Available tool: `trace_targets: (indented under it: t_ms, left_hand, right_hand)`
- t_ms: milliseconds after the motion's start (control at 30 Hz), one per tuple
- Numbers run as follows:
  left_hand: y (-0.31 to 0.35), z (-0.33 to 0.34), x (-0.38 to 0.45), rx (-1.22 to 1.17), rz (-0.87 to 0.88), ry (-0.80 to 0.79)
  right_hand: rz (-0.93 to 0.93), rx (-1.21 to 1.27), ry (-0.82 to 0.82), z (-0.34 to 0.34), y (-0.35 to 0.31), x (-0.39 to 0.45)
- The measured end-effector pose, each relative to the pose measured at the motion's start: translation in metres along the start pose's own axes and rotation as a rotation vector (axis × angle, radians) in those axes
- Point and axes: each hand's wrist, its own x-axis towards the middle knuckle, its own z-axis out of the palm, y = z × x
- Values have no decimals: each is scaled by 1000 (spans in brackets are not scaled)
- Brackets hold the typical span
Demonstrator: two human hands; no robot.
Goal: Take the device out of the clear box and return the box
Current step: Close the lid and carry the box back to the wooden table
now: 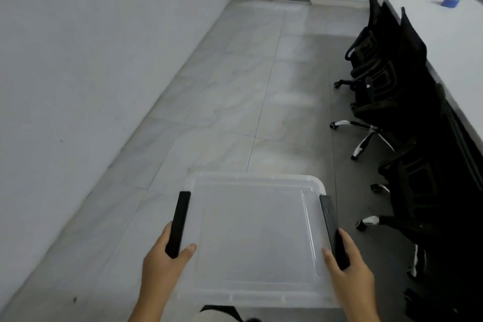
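Observation:
A clear plastic box (254,232) with a lid and two black side latches is held level in front of me, above the tiled floor. My left hand (163,264) grips its left edge at the black latch (179,222), thumb on the lid. My right hand (349,266) grips the right edge at the other black latch (332,227). Nothing shows through the lid; no device is in view.
A white wall (78,73) runs along the left. Several black office chairs (386,81) stand in a row on the right, pushed against a long white table (444,34) bearing a blue-based object (450,0). A tiled aisle (248,86) leads to a doorway far ahead.

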Motion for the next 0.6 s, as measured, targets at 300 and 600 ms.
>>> trace_targets:
  t_ms: [300, 600]
  left_hand:
    - [88, 32, 252, 36, -77, -64]
    - [245, 75, 493, 84, 79, -160]
  right_hand:
    - [132, -31, 61, 107, -123, 192]
    - [138, 59, 210, 163, -280, 381]
